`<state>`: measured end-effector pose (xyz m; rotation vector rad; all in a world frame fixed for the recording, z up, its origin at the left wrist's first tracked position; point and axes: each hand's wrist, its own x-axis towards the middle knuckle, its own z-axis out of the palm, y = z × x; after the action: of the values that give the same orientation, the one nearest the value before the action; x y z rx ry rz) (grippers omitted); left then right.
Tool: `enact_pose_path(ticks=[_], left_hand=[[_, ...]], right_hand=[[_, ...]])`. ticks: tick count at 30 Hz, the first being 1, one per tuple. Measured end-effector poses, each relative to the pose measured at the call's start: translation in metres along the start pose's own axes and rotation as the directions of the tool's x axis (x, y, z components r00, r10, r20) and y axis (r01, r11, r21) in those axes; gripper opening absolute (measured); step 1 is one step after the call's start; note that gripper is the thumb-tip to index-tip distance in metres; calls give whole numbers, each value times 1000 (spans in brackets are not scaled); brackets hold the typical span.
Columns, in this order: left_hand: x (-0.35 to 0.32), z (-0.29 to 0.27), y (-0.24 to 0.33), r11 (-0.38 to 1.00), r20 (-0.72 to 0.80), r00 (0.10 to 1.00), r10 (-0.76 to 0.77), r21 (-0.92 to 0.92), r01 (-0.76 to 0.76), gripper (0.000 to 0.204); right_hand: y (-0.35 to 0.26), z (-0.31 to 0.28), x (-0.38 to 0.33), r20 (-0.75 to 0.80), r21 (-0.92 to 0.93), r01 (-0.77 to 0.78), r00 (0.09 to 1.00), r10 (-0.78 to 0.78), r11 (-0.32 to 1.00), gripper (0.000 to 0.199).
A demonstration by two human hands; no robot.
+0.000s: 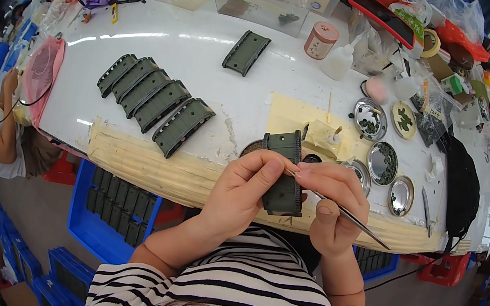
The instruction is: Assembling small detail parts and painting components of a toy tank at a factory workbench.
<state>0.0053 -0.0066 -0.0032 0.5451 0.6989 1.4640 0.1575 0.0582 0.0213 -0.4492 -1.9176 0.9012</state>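
White desk (177,59) before us, we have the green piece (284,197) under both hands, long axis running away from us, overlapped more by our left hand (243,187), its grip unclear, while our right hand (337,207) grips a thin metal tool (367,229).

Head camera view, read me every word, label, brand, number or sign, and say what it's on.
I won't copy out wording or brands, but print or marks show on:
Pink lidded canister: small characters on its side.
Green packet: pale lettering, partly hidden.
Pale tag on a dark bag: small marks, blurred.
Green piece at the left hand: no lettering I can make out.
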Motion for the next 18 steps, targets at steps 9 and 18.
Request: enact_pose_path(ticks=[9,18], left_hand=[[1,0,-5,1000,-15,1000,7,23,-7,29],[2,3,-8,999,-23,998,50,21,-49,28]], right_hand=[[0,-1,0,-3,-13,1,1000,-1,1000,20],[3,2,-5,-71,26,-49,996,50,998,19]])
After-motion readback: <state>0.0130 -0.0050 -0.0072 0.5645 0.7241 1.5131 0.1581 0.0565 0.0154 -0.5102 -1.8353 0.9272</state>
